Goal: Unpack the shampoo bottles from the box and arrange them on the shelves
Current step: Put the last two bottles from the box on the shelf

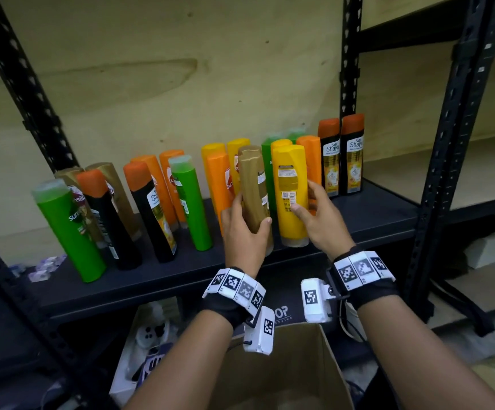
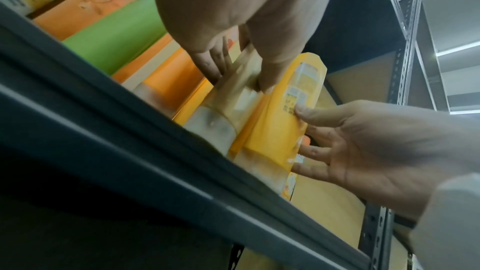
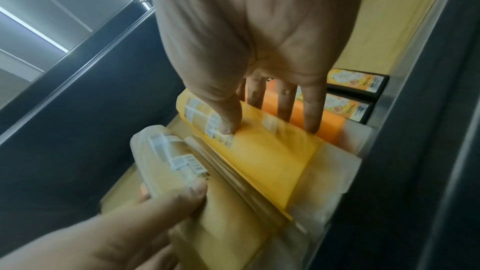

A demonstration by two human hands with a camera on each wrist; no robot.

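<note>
On the black shelf (image 1: 373, 220), several shampoo bottles stand cap-down: green, orange, yellow, gold and black ones. My left hand (image 1: 246, 229) grips a gold bottle (image 1: 253, 190) near the shelf's front edge, thumb on its right side. My right hand (image 1: 320, 220) holds a yellow bottle (image 1: 289, 199) right beside it, thumb on the barcode label and fingers behind. The left wrist view shows the gold bottle (image 2: 233, 91) under my left hand (image 2: 233, 28), touching the yellow bottle (image 2: 278, 122). In the right wrist view my right hand (image 3: 259, 48) pinches the yellow bottle (image 3: 262, 163). The cardboard box (image 1: 284, 365) sits open below my wrists.
Two black bottles with orange caps (image 1: 341, 155) stand at the shelf's right end, against a black rack upright (image 1: 350, 69). A green bottle (image 1: 68, 229) leans at the front left. Small clear packets (image 1: 48, 267) lie at the far left. A second rack (image 1: 453, 173) stands to the right.
</note>
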